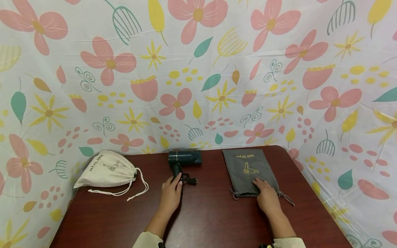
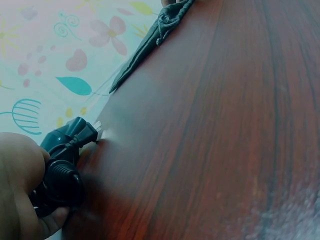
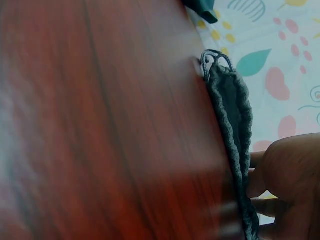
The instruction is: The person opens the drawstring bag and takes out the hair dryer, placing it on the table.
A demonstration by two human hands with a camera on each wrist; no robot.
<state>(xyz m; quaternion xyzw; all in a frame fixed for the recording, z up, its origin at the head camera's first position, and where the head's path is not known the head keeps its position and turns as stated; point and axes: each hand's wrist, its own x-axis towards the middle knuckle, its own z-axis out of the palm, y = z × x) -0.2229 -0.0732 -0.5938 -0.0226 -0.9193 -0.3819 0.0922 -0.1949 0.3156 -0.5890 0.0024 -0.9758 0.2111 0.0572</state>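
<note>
A dark green hair dryer (image 1: 185, 157) lies near the table's far edge, its nozzle pointing right. My left hand (image 1: 171, 193) grips its handle; in the left wrist view, a thumb and finger lie around the handle (image 2: 62, 182). The black plug (image 2: 86, 136) and its folded cord sit beside that hand. Farther right, a flat grey drawstring bag (image 1: 248, 168), printed "Hair Dryer", lies with its mouth toward me. My right hand (image 1: 268, 198) rests on the bag near that mouth. In the right wrist view, the bag's mouth (image 3: 231, 110) gapes slightly beside my fingers (image 3: 257, 182).
A cream drawstring bag (image 1: 108, 172), also printed "Hair Dryer", lies at the left with its white cords trailing on the table. The dark red-brown table (image 1: 214, 220) ends against a flower-patterned cloth (image 1: 198, 79) at the back and sides.
</note>
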